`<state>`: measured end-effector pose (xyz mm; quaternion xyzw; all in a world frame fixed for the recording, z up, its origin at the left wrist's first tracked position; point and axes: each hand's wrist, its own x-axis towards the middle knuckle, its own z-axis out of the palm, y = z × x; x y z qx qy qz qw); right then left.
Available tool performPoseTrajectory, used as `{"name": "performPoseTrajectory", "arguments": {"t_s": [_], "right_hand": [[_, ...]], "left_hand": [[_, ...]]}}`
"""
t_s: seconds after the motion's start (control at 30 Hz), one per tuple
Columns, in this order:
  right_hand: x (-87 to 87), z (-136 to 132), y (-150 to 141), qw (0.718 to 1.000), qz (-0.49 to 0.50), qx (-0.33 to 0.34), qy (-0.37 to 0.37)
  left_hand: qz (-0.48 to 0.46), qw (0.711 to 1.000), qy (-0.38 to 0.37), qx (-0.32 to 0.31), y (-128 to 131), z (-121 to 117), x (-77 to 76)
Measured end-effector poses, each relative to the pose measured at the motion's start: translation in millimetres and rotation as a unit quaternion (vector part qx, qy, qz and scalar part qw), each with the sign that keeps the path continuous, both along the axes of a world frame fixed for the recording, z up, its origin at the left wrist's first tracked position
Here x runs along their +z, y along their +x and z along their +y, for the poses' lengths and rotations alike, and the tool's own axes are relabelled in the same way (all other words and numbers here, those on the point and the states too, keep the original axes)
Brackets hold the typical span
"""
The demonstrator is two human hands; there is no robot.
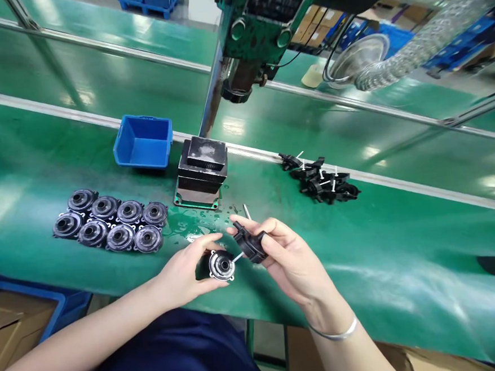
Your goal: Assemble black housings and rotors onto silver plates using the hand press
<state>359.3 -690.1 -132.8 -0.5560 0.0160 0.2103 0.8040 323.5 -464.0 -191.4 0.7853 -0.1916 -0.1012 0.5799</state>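
Between the thumb and fingers of my left hand (189,271) is a small round motor-like part (222,265), black with a pale ringed face and little mounting ears. My right hand (288,256) pinches a black plastic housing (250,244) with a short spout. A thin white shaft (238,257) sticks out of the housing toward the round part's face; whether its tip touches, I cannot tell. Just beyond my right fingers a slim metal pen-like tool (246,211) lies on the green bench (389,271).
Several round black parts (119,237) stand in two rows at left. Behind them is a blue bin (143,150). A black block fixture (201,169) sits below a press head (238,87). Several black housings with white shafts (323,183) lie piled at right. Wet spots mark the bench.
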Motion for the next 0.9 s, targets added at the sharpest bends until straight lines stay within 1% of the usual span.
{"name": "performPoseTrajectory", "arguments": {"t_s": [0.27, 0.4, 0.47, 0.5, 0.6, 0.67, 0.7, 0.77, 0.9], "right_hand": [[-4.9, 13, -7, 0.995, -0.081, 0.033, -0.051], [-8.4, 15, -11, 0.983, -0.149, 0.033, -0.107], [-9.2, 14, -14, 0.966, -0.209, 0.032, -0.149], [-9.4, 14, -16, 0.953, -0.244, 0.034, -0.175], [-10.7, 13, -22, 0.898, -0.346, 0.046, -0.267], [-13.7, 14, -26, 0.861, -0.391, 0.046, -0.322], [-16.0, 15, -28, 0.848, -0.403, 0.041, -0.342], [-21.6, 17, -32, 0.834, -0.413, 0.023, -0.364], [-31.1, 20, -37, 0.830, -0.414, -0.001, -0.375]], "left_hand": [[-0.017, 1.000, -0.007, 0.008, -1, -1, 0.1], [-0.013, 1.000, -0.011, 0.005, 0, -2, 0.0], [-0.012, 1.000, -0.014, 0.005, 1, -2, 0.3], [-0.013, 1.000, -0.016, 0.004, 1, -2, 0.6], [-0.015, 0.999, -0.027, -0.007, 1, -3, 1.9], [-0.011, 0.999, -0.033, -0.015, 1, -3, 2.6], [-0.010, 0.999, -0.036, -0.016, 0, -3, 2.7], [-0.023, 0.999, -0.039, -0.013, 1, -4, 2.3], [-0.111, 0.993, -0.040, -0.018, 3, -4, -0.2]]}}
